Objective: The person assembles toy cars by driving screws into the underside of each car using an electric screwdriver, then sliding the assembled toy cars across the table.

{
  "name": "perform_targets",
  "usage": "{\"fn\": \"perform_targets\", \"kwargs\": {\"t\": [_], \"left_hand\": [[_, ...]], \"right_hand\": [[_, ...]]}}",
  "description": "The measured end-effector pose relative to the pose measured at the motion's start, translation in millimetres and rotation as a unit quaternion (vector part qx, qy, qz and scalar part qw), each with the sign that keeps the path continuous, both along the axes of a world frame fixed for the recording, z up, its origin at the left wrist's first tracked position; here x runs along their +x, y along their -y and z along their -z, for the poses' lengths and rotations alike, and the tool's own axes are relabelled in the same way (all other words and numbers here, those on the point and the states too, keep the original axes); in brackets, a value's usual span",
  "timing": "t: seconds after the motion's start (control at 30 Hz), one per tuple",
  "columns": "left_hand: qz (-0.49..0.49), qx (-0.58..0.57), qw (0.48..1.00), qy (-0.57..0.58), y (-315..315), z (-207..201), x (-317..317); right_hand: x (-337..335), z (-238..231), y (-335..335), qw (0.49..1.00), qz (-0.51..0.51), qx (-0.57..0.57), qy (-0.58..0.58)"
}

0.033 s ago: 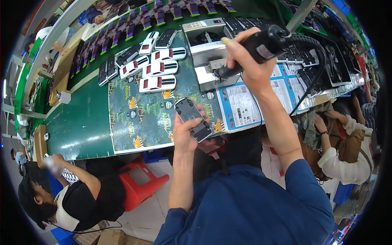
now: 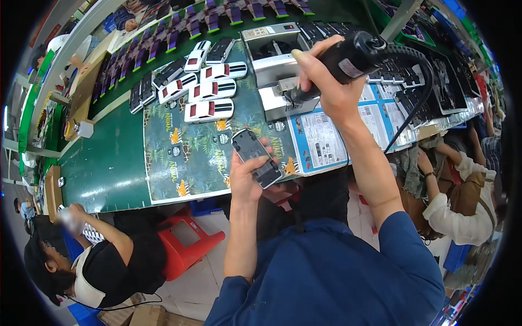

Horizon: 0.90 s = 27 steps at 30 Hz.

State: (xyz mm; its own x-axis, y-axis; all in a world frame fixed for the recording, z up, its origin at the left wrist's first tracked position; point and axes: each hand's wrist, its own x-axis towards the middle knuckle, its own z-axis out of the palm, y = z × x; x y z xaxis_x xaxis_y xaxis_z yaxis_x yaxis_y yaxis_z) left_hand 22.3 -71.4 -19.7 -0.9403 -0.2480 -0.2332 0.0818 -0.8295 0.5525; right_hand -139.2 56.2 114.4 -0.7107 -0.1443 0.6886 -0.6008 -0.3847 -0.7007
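Observation:
My left hand point(image 2: 247, 176) is closed around a toy car point(image 2: 253, 155), turned so that its dark underside faces up. It holds the car above the front edge of the bench. In my right hand point(image 2: 338, 89) is a black electric screwdriver point(image 2: 353, 57) with a thick cable. The tool's lower end is at the metal screw feeder point(image 2: 283, 103); its tip is hidden there. Left of the feeder, several white toy cars point(image 2: 212, 89) with black stripes stand on the patterned sheet point(image 2: 204, 152). Several cars with dark undersides up point(image 2: 173, 73) lie beside them.
Printed blue-and-white sheets point(image 2: 321, 144) cover the bench at right, with more dark car parts point(image 2: 410, 106) and a black tray point(image 2: 443, 81). Purple-and-green pieces point(image 2: 193, 27) line the far side. A person point(image 2: 92, 244) works at left near a red stool point(image 2: 190, 239); others are at right.

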Motion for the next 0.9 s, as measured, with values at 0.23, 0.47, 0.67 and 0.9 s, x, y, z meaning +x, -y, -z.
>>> {"fn": "perform_targets", "kwargs": {"t": [0.23,0.47,0.67,0.9], "left_hand": [[-0.011,0.027,1.0,0.002,1,6,-1],[-0.028,0.017,0.999,0.022,2,5,-7],[-0.038,0.002,0.999,0.033,1,4,-7],[-0.041,-0.019,0.999,0.022,-2,3,-5]], "right_hand": [[6,-6,4,0.99,-0.038,0.089,0.098],[74,3,-26,0.961,-0.227,-0.065,0.142],[100,11,-22,0.961,-0.216,-0.022,0.17],[104,20,-19,0.969,-0.191,0.01,0.157]]}}
